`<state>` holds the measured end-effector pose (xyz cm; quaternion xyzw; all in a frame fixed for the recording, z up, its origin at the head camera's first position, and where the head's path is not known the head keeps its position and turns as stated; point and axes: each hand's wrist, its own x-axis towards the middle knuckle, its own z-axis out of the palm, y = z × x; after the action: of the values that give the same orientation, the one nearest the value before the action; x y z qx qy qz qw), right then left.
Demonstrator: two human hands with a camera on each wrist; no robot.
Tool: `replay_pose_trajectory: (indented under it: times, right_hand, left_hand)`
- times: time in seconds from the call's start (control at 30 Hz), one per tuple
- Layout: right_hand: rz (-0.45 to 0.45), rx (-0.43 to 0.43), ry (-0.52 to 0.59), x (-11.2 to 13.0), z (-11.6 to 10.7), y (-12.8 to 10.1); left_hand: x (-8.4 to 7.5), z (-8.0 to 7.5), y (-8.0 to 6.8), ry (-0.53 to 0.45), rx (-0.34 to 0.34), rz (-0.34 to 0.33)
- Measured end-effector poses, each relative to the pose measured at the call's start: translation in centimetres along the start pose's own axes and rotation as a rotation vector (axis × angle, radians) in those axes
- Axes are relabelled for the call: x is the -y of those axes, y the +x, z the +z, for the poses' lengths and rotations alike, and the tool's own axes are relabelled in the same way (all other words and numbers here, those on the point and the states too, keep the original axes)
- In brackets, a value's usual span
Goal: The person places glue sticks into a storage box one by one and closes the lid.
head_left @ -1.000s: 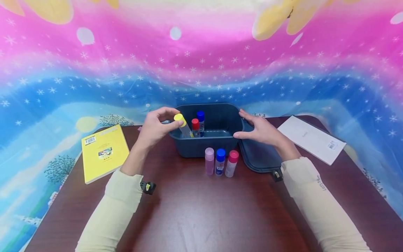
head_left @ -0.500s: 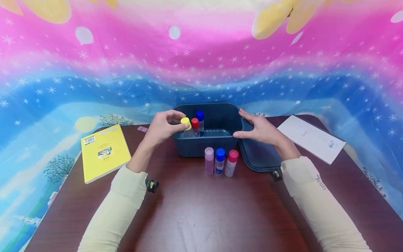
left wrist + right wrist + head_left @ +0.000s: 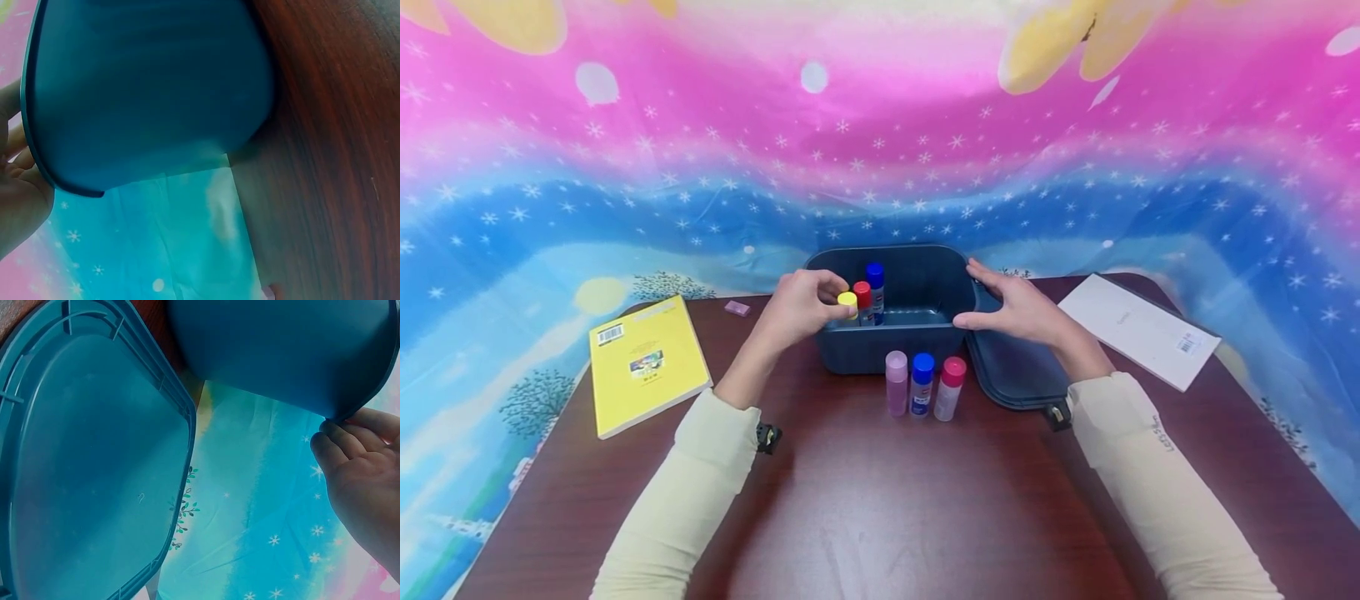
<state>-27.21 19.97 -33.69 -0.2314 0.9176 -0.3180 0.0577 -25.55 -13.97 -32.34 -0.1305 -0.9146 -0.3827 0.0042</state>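
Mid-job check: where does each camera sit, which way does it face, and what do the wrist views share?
Head: on the head, facing forward and down at the bin; left hand, right hand and sleeves show.
Left wrist: faces the bin's outside and the table; part of the left hand shows.
Right wrist: faces the lid and bin's outside; right hand shows.
Both wrist views share the bin and backdrop.

The dark box (image 3: 891, 352) is hiding, behind its front wall, the lower part of the yellow-capped tube (image 3: 847, 298); right of the box, the white booklet (image 3: 1138, 332) is bearing print too small to read.
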Motion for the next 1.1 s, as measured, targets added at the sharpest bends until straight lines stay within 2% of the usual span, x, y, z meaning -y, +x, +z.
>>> replay_pose_trajectory:
  times: [0.17, 0.43, 0.8, 1.1]
  right_hand:
    - [0.003, 0.004, 0.005, 0.1, -0.03, 0.04]
    - [0.02, 0.01, 0.011, 0.07, -0.11, -0.05]
    - [0.02, 0.008, 0.014, 0.11, -0.13, -0.02]
    - [0.021, 0.012, 0.01, 0.19, -0.11, -0.06]
  left_hand:
    - [-0.51, 0.01, 0.12, 0.028, 0.035, -0.023]
    - [-0.5, 0.07, 0.25, 0.049, 0.063, -0.013]
    - [-0.57, 0.46, 0.38, 0.112, 0.067, 0.012]
    - [-0.65, 0.07, 0.04, 0.079, 0.061, -0.023]
